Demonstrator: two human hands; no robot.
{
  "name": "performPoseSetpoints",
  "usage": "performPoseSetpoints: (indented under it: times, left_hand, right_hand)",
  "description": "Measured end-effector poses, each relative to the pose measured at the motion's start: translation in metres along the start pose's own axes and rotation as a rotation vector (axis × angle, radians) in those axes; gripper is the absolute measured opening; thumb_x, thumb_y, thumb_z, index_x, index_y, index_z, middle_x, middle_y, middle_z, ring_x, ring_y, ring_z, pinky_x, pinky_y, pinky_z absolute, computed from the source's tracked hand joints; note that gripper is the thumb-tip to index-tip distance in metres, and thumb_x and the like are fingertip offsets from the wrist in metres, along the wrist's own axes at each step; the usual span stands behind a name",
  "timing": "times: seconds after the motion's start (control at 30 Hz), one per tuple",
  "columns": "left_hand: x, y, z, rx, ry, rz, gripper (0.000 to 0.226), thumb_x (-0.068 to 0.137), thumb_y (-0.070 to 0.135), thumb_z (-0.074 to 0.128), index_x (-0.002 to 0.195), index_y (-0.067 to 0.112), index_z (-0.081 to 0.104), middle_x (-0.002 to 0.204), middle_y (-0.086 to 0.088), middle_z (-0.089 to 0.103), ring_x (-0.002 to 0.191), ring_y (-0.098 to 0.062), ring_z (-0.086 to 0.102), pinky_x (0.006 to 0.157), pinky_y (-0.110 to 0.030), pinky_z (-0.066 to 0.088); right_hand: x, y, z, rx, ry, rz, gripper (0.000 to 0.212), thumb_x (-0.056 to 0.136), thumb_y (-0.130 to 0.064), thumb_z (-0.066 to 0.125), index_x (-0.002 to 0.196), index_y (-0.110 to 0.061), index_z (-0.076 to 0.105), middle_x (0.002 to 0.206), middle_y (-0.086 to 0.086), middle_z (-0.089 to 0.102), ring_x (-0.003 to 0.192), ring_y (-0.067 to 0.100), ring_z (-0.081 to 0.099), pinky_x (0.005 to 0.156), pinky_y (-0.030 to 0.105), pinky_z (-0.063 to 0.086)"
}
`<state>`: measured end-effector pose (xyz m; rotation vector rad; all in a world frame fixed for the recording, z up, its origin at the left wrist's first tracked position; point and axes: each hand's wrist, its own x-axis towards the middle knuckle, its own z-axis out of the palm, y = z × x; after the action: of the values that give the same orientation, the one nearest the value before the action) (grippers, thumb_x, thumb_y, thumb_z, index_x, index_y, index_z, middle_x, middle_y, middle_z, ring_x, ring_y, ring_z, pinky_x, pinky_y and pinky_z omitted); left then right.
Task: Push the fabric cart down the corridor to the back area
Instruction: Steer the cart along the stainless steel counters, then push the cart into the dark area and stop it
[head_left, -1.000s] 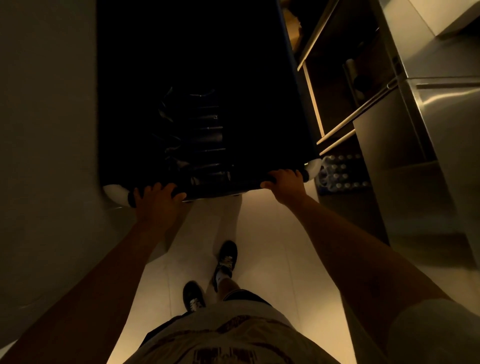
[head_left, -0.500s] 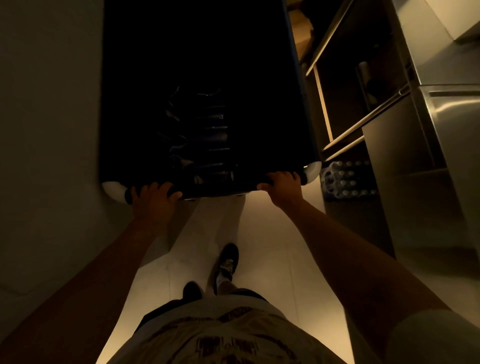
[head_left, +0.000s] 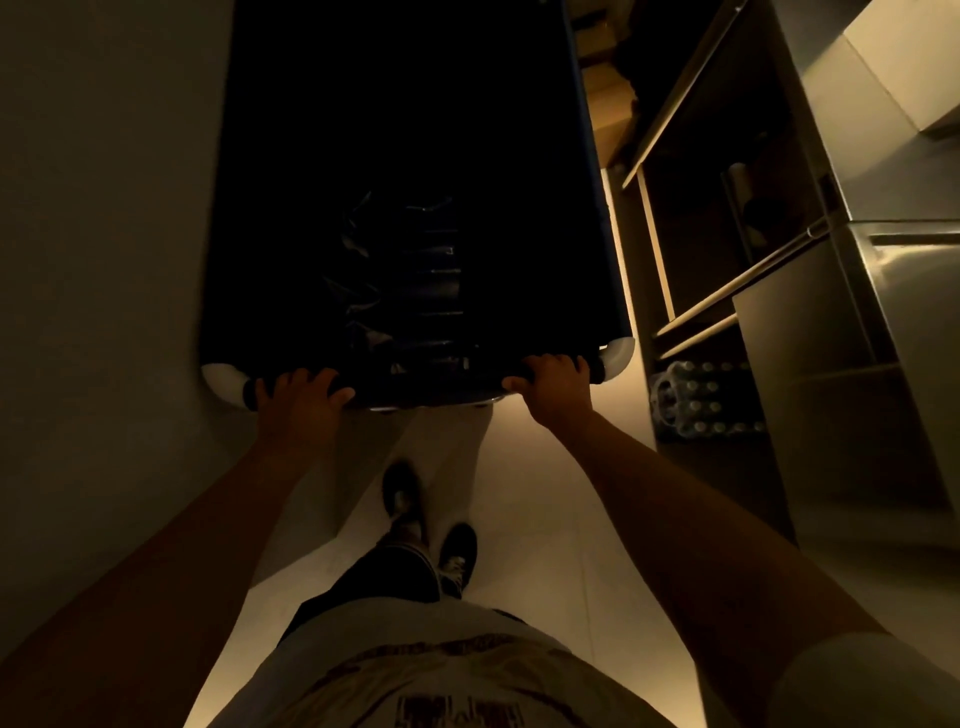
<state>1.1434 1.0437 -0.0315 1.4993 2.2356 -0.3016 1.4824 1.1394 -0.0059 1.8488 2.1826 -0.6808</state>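
A large dark blue fabric cart (head_left: 592, 208) fills the upper middle of the dim corridor, its inside almost black, with folded dark items faintly visible near me. White rounded bumpers mark its near corners. My left hand (head_left: 298, 402) grips the black handle bar at the near-left corner. My right hand (head_left: 556, 384) grips the same bar near the right corner. Both arms are stretched forward.
A plain wall (head_left: 104, 234) runs close along the cart's left side. On the right stand open shelves (head_left: 691, 312), a pack of bottles (head_left: 706, 400) on the floor and steel cabinets (head_left: 909, 312). Cardboard boxes (head_left: 610, 104) sit ahead on the right. My feet are on pale floor tiles (head_left: 545, 493).
The cart and I have moved forward along the corridor; the shelves and bottle pack have slid nearer. My feet have swapped stride. Both hands keep their grip on the handle.
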Motion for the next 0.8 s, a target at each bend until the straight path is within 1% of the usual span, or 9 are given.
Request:
performPoseSetpoints:
  times: [0.13, 0.27, 0.37, 0.53, 0.63, 0.8]
  left_hand:
    - [0.026, 0.002, -0.014, -0.009, 0.003, -0.012, 0.052, 0.1, 0.054, 0.039, 0.146, 0.032, 0.042, 0.15, -0.015, 0.045, 0.142, -0.038, 0.036, 0.12, -0.062, 0.012]
    - [0.057, 0.006, -0.027, 0.093, -0.011, 0.021, 0.052, 0.097, 0.049, 0.049, 0.146, 0.035, 0.041, 0.15, -0.013, 0.044, 0.141, -0.036, 0.036, 0.12, -0.062, 0.016]
    - [0.081, 0.009, -0.04, 0.007, 0.026, -0.002, 0.049, 0.1, 0.053, 0.042, 0.144, 0.031, 0.046, 0.147, -0.015, 0.048, 0.139, -0.038, 0.039, 0.119, -0.062, 0.015]
    - [0.117, 0.012, -0.06, -0.023, 0.06, 0.022, 0.05, 0.101, 0.054, 0.039, 0.141, 0.027, 0.051, 0.145, -0.015, 0.052, 0.138, -0.039, 0.04, 0.119, -0.062, 0.016]
    - [0.138, 0.013, -0.073, -0.027, 0.086, 0.046, 0.05, 0.101, 0.055, 0.039, 0.138, 0.025, 0.055, 0.14, -0.016, 0.056, 0.134, -0.04, 0.045, 0.118, -0.062, 0.019]
    - [0.176, 0.007, -0.088, -0.042, 0.101, 0.093, 0.057, 0.098, 0.061, 0.038, 0.138, 0.025, 0.057, 0.138, -0.015, 0.059, 0.13, -0.04, 0.049, 0.119, -0.059, 0.021]
  right_hand:
    - [0.024, -0.003, -0.01, 0.01, 0.015, -0.024, 0.053, 0.103, -0.059, 0.043, 0.14, -0.025, 0.06, 0.143, 0.005, 0.06, 0.144, 0.03, 0.044, 0.127, 0.053, 0.02]
    - [0.055, -0.008, -0.028, 0.019, 0.001, -0.033, 0.056, 0.102, -0.062, 0.044, 0.142, -0.025, 0.059, 0.144, 0.004, 0.06, 0.144, 0.029, 0.044, 0.128, 0.052, 0.018]
    - [0.078, -0.016, -0.042, 0.012, -0.013, -0.021, 0.056, 0.101, -0.062, 0.045, 0.141, -0.026, 0.059, 0.145, 0.004, 0.059, 0.145, 0.029, 0.044, 0.128, 0.052, 0.018]
    - [0.113, -0.028, -0.063, -0.017, -0.034, -0.007, 0.056, 0.102, -0.062, 0.043, 0.144, -0.027, 0.057, 0.147, 0.003, 0.058, 0.146, 0.028, 0.043, 0.128, 0.051, 0.018]
    - [0.133, -0.037, -0.075, -0.03, -0.042, -0.003, 0.056, 0.103, -0.061, 0.042, 0.144, -0.026, 0.056, 0.147, 0.002, 0.057, 0.146, 0.027, 0.043, 0.128, 0.05, 0.019]
    - [0.159, -0.048, -0.093, -0.034, -0.028, 0.017, 0.056, 0.104, -0.057, 0.043, 0.148, -0.023, 0.053, 0.15, 0.004, 0.054, 0.148, 0.027, 0.04, 0.129, 0.049, 0.016]
